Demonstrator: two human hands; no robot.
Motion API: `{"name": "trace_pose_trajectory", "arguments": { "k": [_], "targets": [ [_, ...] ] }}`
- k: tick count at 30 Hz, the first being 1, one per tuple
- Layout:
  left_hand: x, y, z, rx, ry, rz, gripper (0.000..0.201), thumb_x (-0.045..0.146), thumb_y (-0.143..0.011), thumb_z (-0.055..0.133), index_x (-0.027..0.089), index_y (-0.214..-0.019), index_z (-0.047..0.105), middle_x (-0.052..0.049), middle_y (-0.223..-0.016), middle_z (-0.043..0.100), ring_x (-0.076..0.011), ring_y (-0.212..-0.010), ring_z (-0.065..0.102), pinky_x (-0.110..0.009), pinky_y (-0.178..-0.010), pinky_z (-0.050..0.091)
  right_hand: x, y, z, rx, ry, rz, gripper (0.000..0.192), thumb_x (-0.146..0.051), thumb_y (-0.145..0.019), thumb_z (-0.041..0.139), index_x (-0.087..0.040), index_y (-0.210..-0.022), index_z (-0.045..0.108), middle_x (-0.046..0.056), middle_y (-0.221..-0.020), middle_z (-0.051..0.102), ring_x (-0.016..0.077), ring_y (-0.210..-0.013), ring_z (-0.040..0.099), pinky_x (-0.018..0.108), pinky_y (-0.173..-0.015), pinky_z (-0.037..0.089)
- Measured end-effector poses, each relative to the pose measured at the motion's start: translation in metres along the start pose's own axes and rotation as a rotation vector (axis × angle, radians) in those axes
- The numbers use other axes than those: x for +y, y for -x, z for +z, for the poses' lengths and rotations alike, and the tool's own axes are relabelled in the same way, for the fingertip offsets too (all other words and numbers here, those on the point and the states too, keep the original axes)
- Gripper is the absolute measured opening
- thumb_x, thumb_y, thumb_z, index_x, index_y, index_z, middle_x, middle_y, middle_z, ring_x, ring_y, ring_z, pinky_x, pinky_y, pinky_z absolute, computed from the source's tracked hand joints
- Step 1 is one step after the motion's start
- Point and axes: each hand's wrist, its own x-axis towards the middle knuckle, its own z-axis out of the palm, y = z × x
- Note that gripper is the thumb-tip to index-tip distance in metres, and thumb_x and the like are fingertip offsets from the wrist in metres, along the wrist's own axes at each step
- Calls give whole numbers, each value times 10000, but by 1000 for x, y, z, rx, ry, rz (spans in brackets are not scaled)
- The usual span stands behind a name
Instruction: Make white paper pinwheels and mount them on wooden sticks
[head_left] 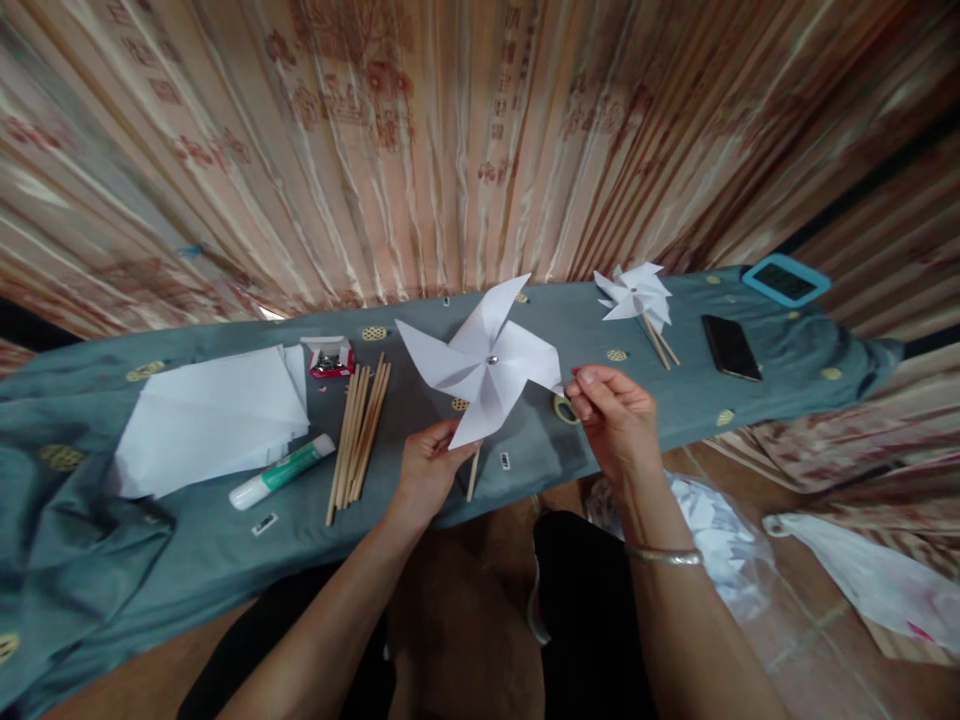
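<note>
Your white paper pinwheel [484, 365] looks assembled: blades folded, pin at centre, stick behind it. Your left hand [426, 470] is clamped on its stick and lower blade; your right hand [611, 415] pinches the right blade tip. Right of the pinwheel lie finished pinwheels [636, 295]; left of it, spare sticks [358, 430], paper sheets [214, 420], a glue stick [281, 472]: more could follow.
</note>
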Motion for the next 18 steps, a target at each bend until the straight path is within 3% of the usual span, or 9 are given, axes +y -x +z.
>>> {"name": "trace_pose_trajectory", "arguments": {
  "k": [4, 6, 8, 18],
  "targets": [
    [0, 1, 1, -29, 3, -27, 301, 318, -530, 849, 156, -766, 757, -39, -777, 763, -229, -805, 699, -333, -771, 556, 6, -3, -6, 108, 160, -136, 231, -345, -653, 806, -230, -844, 742, 19, -822, 751, 111, -645, 619, 249, -599, 491],
    [0, 1, 2, -36, -5, -37, 309, 330, -523, 854, 155, -758, 757, -38, -765, 761, -229, -796, 699, -331, -760, 557, 9, -3, -7, 104, 245, -157, 287, -363, -649, 811, -229, -895, 748, 37, -888, 764, 163, -791, 679, 310, -732, 534],
    [1, 1, 2, -35, -13, -46, 317, 339, -513, 859, 154, -750, 757, -37, -757, 761, -229, -788, 698, -329, -754, 556, 10, -2, -6, 71, 290, -142, 325, -388, -642, 816, -224, -916, 754, 39, -867, 770, 185, -808, 693, 348, -779, 543],
    [5, 0, 4, 40, 92, -36, 282, 323, -487, 852, 174, -707, 758, -25, -711, 746, -182, -694, 667, -329, -754, 542, 15, 15, 10, -55, 185, 68, 309, -372, -587, 847, -221, -837, 746, -3, -665, 721, 133, -590, 617, 290, -596, 510]
  ]
}}
